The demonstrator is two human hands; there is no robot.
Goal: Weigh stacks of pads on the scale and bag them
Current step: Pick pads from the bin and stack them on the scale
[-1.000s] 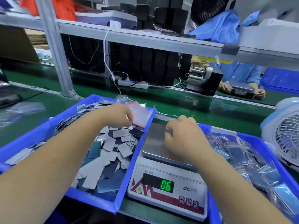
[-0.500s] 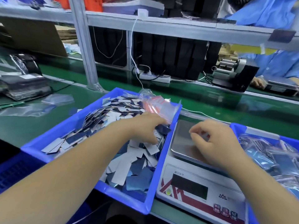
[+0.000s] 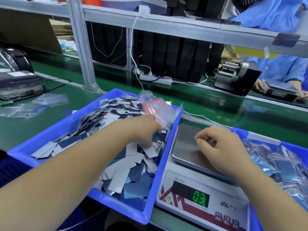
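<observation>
Left of the scale [image 3: 200,164], your left hand [image 3: 146,130] dug into loose pads [image 3: 116,164], grip hidden; your right hand [image 3: 221,147] hovered curled over its pan, apparently awaiting them.

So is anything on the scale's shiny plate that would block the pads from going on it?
Only the right hand, which hovers over the scale's steel plate. The plate's visible part is bare. The left hand is in the blue bin among the loose pads, beside the scale.
</observation>
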